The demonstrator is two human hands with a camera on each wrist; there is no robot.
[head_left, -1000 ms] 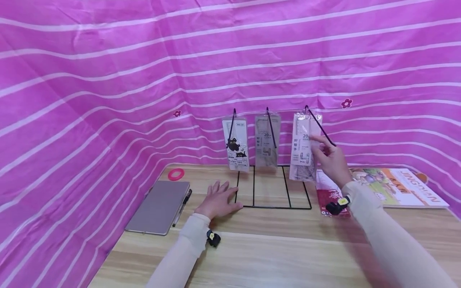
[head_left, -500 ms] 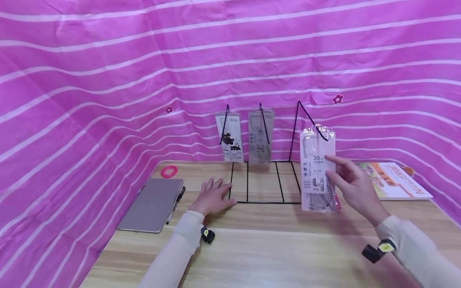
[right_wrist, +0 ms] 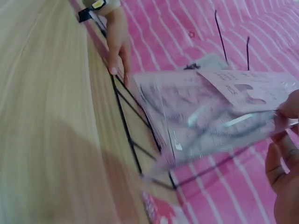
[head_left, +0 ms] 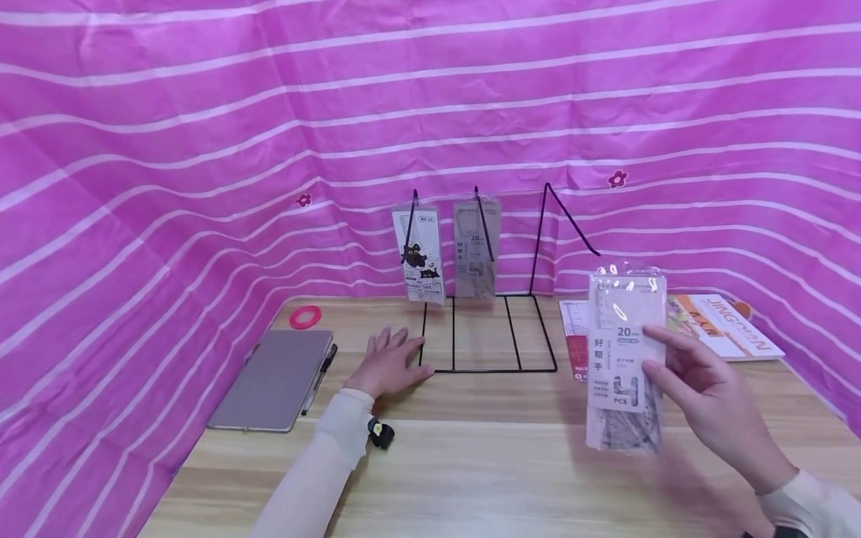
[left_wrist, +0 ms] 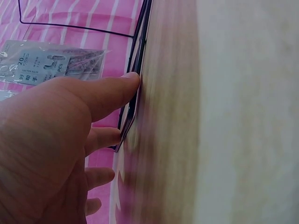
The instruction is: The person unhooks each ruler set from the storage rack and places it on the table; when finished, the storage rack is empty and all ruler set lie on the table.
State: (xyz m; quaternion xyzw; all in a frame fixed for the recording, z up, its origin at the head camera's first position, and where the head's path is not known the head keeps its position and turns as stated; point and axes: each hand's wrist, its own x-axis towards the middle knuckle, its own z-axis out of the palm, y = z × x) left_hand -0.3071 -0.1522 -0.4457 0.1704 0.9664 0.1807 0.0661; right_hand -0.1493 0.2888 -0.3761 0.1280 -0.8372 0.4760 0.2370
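Black wire rack on wooden table, left hand spread at its front left corner, right hand pinching a ruler packet right of it, cat packet and grey packet on its hooks

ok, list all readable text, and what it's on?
Held packet, in the right hand: "20", "好帮手", "PCS"
Middle hanging packet: "20", "好帮手"
Left hanging packet: "ruler set"; number at top too blurred
Book: "JINGDIAN"; orange strip's characters unclear
Red-and-white packet: unreadable
Remaining fine print: too small or blurred
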